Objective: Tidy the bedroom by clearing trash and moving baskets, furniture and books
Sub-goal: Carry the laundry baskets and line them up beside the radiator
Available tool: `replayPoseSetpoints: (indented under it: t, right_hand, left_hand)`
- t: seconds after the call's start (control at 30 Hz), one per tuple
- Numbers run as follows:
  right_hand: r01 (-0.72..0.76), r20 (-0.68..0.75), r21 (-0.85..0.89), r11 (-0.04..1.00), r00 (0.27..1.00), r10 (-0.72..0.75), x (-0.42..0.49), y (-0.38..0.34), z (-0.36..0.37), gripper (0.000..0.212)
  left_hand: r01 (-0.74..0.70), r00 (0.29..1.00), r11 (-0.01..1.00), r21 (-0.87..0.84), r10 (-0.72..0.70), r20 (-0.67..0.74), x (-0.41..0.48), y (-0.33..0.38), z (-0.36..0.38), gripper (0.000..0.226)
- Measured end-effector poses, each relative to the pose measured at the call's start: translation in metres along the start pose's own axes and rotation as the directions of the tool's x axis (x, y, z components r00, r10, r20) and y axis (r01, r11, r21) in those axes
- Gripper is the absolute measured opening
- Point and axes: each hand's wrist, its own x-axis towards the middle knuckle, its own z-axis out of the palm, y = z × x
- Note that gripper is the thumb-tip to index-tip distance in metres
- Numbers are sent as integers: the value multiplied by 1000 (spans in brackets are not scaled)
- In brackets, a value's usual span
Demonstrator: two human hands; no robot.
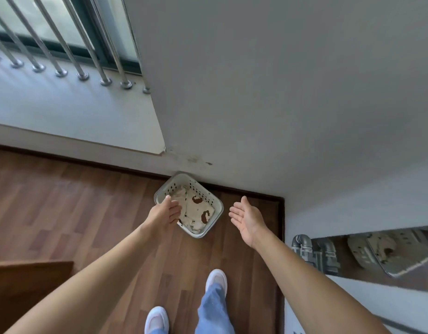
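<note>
White perforated plastic basket holding patterned cloth sits on the wood floor, tucked into the wall corner, while left hand and right hand hover empty, palms inward, spaced apart to flank its sides, apparently for a two-handed lift.

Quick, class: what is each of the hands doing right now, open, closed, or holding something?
Left hand: open, empty, over the near-left rim of the basket.
Right hand: open, palm up, empty, beside the basket.
</note>
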Motion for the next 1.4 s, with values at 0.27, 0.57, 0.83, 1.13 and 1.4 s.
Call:
replayPoseSetpoints:
  t: [0.27,0.57,0.83,1.13,1.4]
  right_hand:
    - [-74,-45,-138,988,997,69,129,13,-24,58]
    - [-125,-103,-322,938,990,96,262,78,-29,57]
    - [-134,-126,-516,846,989,79,370,142,-26,52]
    - [-44,-70,-745,666,997,-12,451,184,-26,56]
    - [-8,-43,-771,637,998,-39,475,215,-30,46]
  left_hand:
    - [104,985,985,-136,-121,-124,98,-49,16,51]
    - [197,958,969,-146,-222,-182,219,-121,9,50]
    - [247,930,955,-162,-281,-238,324,-202,-14,49]
    - [302,889,931,-203,-352,-294,384,-259,-27,40]
    - [300,870,936,-186,-348,-349,406,-273,-39,51]
